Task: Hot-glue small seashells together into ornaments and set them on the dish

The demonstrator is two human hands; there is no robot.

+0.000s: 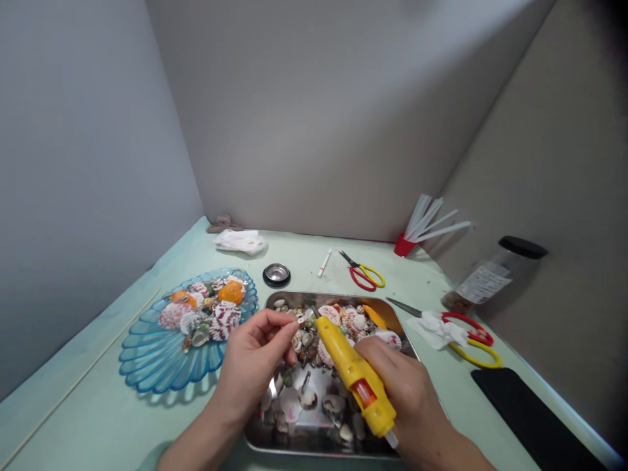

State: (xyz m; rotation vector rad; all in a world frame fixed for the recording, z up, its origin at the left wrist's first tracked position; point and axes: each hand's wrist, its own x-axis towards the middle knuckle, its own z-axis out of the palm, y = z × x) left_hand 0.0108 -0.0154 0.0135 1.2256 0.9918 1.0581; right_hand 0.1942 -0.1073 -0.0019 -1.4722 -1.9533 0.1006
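Note:
My left hand (pixel 255 363) pinches a small pale shell (pixel 300 321) between thumb and fingertips above a metal tray (pixel 267 439) filled with several seashells. A yellow glue gun (pixel 354 374) is gripped in my right hand (pixel 405 392), its nozzle pointing up-left, close to the pinched shell. To the left lies a blue shell-shaped glass plate (pixel 152 366) with several shells glued on its upper part.
A small round metal dish (pixel 276 274), a white marker (pixel 324 263) and red-yellow scissors (pixel 364 275) lie behind the tray. A red cup of glue sticks (pixel 405 245) stands at the back right. Second scissors with tissue (pixel 461 333), a jar (pixel 495 275) and a black phone (pixel 530 418) are at right.

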